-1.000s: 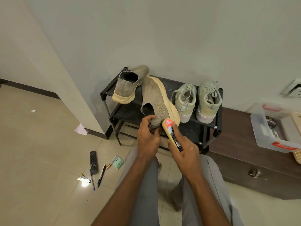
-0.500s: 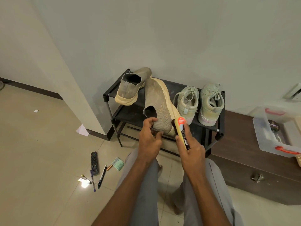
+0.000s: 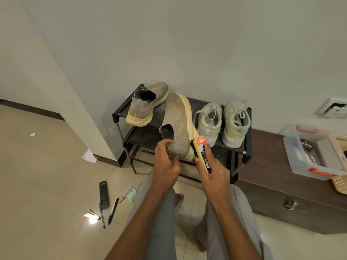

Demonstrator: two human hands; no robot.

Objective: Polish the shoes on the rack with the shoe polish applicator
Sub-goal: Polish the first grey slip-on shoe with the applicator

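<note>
The left hand grips the heel of a grey slip-on shoe, fingers curled around its collar. The right hand is closed around the yellow polish applicator, whose dark head touches the shoe's sole edge. Behind stands the black rack with the other slip-on and two pale sneakers.

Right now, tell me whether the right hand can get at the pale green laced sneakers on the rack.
Probably yes. The pale green sneakers stand just beyond the right hand, nothing between them. But that hand grips the polish applicator, so it must set it down or only brush them.
</note>
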